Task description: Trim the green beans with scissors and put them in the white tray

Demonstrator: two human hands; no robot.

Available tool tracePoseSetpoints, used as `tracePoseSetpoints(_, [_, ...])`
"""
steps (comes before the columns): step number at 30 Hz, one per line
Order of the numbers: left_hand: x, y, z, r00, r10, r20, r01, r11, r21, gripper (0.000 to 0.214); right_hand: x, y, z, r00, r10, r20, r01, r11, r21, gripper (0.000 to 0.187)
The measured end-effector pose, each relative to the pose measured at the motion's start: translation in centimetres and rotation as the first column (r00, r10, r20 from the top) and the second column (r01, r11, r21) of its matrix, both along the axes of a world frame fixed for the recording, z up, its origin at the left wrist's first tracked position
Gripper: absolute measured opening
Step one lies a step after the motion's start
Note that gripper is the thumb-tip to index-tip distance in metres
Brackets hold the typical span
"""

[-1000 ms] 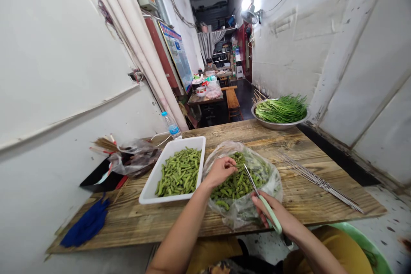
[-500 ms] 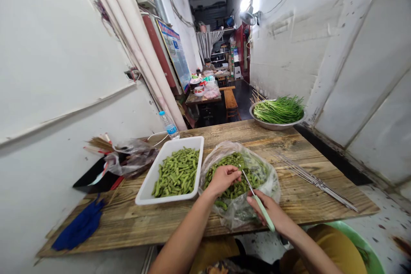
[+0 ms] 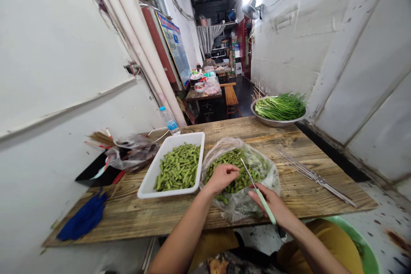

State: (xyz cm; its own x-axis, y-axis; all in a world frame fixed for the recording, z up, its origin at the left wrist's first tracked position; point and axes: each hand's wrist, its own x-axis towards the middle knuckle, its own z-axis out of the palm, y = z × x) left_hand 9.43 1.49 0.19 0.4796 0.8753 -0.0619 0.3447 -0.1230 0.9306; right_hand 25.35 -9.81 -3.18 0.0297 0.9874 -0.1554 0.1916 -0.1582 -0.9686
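My left hand [image 3: 221,178] is curled over a heap of green pods [image 3: 236,175] in a clear plastic bag [image 3: 239,210], and whatever its fingers pinch is hidden. My right hand [image 3: 266,203] grips a small knife [image 3: 260,197] with a pale green handle. Its thin blade points up and left, close to my left fingertips. To the left, a white rectangular tray [image 3: 192,135] holds a pile of similar green pods [image 3: 177,168]. All of this rests on a rough wooden table [image 3: 244,127].
A steel bowl [image 3: 276,123] of long green shoots stands at the table's far right. Metal skewers [image 3: 316,179] lie to the right. A water bottle [image 3: 169,120], a dark plastic bag [image 3: 135,152] and a blue cloth [image 3: 84,218] lie left. Walls hem the table; a person [image 3: 208,61] sits far down the corridor.
My left hand has dropped slightly toward me over the pods, and the knife has stayed in my right hand. The whole view has shifted a little as my head moved.
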Motion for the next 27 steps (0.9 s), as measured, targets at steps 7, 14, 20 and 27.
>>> tracePoseSetpoints(7, [0.2, -0.3, -0.5, 0.950, 0.128, 0.284, -0.069, 0.976, -0.207, 0.027, -0.2, -0.3, 0.3, 0.999, 0.047, 0.020, -0.047, 0.999, 0.017, 0.042])
tracePoseSetpoints(14, [1.3, -1.4, -1.3, 0.783, 0.338, 0.522, -0.003, 0.842, -0.540, 0.031, -0.5, -0.1, -0.2, 0.998, 0.032, -0.062, -0.034, 0.999, -0.023, 0.039])
tracePoseSetpoints(20, [1.0, -1.2, -1.7, 0.744, 0.411, 0.527, -0.048, 0.819, -0.571, 0.032, -0.7, 0.1, -0.5, 0.990, 0.010, -0.141, -0.023, 0.995, -0.094, 0.047])
tracePoseSetpoints(27, [0.5, -1.1, -1.8, 0.886, 0.224, 0.407, -0.101, 0.948, -0.302, 0.024, 0.5, -0.1, 0.2, 0.991, 0.041, 0.124, -0.056, 0.991, 0.118, 0.045])
